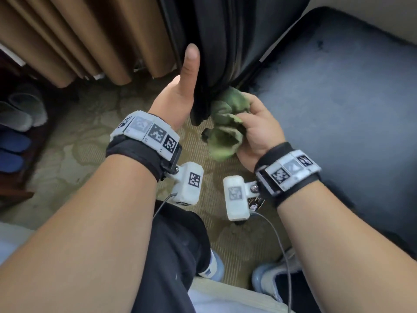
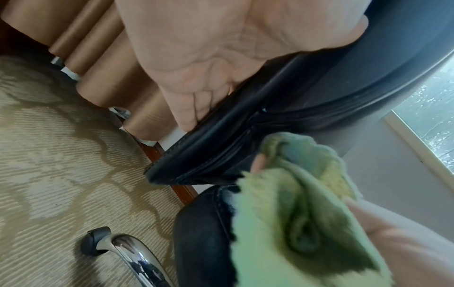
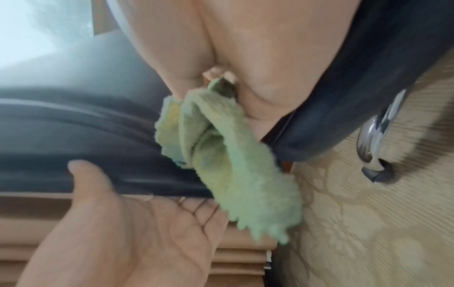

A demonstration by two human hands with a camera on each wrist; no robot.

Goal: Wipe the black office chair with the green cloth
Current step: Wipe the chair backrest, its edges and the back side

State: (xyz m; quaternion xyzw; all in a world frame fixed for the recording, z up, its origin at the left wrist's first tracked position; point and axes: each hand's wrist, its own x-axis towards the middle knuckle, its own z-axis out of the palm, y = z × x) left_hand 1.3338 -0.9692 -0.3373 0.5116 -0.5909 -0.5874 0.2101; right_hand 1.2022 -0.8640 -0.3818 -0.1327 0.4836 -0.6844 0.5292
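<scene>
The black office chair's backrest hangs in front of me, its dark seat to the right. My left hand lies flat along the backrest's left edge, thumb straight up on the front and fingers hidden behind it. In the left wrist view the palm presses against that padded edge. My right hand grips the bunched green cloth at the backrest's lower corner, just above the seat. The cloth trails down from the right fist, with the left palm beyond it.
Brown curtains hang close behind the chair on the left. Slippers lie on the patterned carpet at far left. A chrome chair leg with a black caster sticks out under the seat. My legs and shoes are below.
</scene>
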